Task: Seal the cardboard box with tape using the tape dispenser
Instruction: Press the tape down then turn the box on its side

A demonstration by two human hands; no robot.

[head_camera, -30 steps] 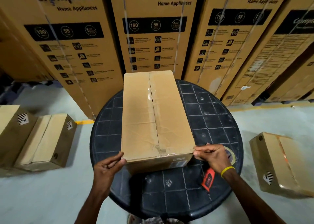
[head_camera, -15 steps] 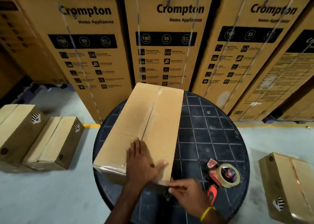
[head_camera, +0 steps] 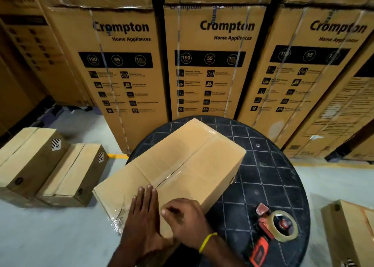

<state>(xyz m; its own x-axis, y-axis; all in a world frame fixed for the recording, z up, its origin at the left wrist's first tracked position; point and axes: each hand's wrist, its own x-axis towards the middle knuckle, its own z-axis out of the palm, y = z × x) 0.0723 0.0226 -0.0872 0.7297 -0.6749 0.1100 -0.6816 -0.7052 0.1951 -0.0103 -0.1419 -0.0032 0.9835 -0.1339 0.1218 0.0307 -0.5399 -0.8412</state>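
Black table point(head_camera: 273, 185), box point(head_camera: 182, 157) beneath flat left hand point(head_camera: 141, 220), curled right hand point(head_camera: 186, 220) hold unclear

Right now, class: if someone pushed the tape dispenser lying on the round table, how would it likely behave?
The tape dispenser lies flat on its side, so it would probably slide, not roll. Its tape roll looks bulkier than the handle, so it may pivot.

Ahead of you, a round black table point(head_camera: 269, 165) with a grid-patterned top stands on a grey floor point(head_camera: 50, 236), backed by tall brown cartons point(head_camera: 210, 64) printed "Crompton Home Appliances". To your left, two small floor boxes point(head_camera: 30, 161) lie touching side by side near a yellow line point(head_camera: 118, 156). Another brown box point(head_camera: 348, 232) sits at your right.
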